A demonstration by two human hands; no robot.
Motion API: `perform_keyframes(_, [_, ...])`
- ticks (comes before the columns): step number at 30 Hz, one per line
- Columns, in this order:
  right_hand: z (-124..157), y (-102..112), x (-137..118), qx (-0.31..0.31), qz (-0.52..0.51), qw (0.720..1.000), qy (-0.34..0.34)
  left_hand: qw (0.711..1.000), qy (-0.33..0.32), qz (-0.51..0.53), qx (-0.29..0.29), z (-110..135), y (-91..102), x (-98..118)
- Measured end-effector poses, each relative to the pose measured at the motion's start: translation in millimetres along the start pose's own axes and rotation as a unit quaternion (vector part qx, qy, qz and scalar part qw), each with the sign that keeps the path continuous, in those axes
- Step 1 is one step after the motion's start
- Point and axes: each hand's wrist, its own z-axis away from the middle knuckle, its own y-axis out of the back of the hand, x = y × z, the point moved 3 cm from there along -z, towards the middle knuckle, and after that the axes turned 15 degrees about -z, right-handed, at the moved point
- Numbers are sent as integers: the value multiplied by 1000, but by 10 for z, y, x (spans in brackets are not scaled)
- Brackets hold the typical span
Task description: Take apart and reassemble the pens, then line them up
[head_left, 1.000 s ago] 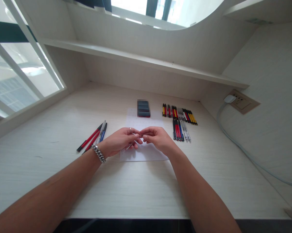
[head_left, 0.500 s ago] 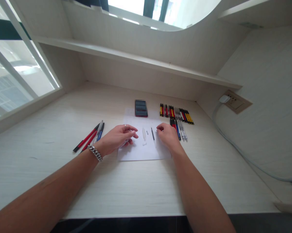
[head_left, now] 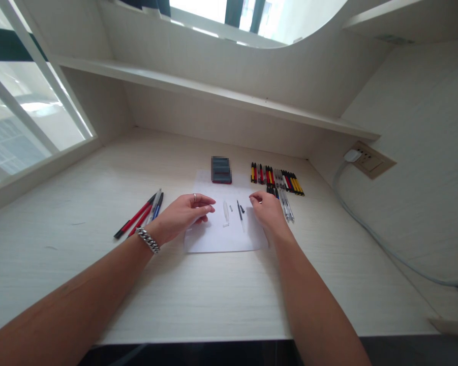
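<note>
My left hand [head_left: 188,209] hovers over the left side of a white sheet of paper [head_left: 221,243], fingers apart and nothing visible in them. On the right side is my right hand [head_left: 266,206], fingers loosely curled, with a slight gap at thumb and forefinger. Between the hands lie the parts of a pen: a clear barrel [head_left: 225,211], a small clear piece [head_left: 225,224], a tiny grey piece [head_left: 231,208], a dark-tipped refill [head_left: 240,210] and a small black piece [head_left: 242,209]. The black piece is nearest my right hand.
Several red, clear and blue pens [head_left: 143,213] lie left of the paper. Rows of coloured pens [head_left: 278,178] are at the back right, partly behind my right hand. A blurred dark rectangular object [head_left: 221,170] sits behind the paper. A cable [head_left: 341,188] hangs from the wall socket.
My right hand has shifted slightly right, and a small black piece now shows beside the refill. The clear item seen under my left fingers before is no longer visible; that hand barely moved.
</note>
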Motion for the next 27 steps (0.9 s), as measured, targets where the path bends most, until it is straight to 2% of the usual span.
perform_keyframes(4, [33,63,-99,1,-38,999,34,1000,-22,-11,15,2,19,17])
perform_keyframes(9, [86,33,-192,-34,-52,995,78,998,-39,-22,36,-27,23,2])
perform_keyframes(12, [83,12,-183,-50,-49,994,85,987,-90,-118,68,-40,37,-4])
perform_keyframes(16, [79,6,-166,-54,-40,994,82,944,-137,-267,141,-59,40,-6])
perform_keyframes(22, [98,-13,-186,-59,-28,993,99,926,-105,-306,195,-141,-4,15])
perform_keyframes(27, [97,-31,-179,-63,-23,993,98,914,-80,-352,184,-213,-22,-3])
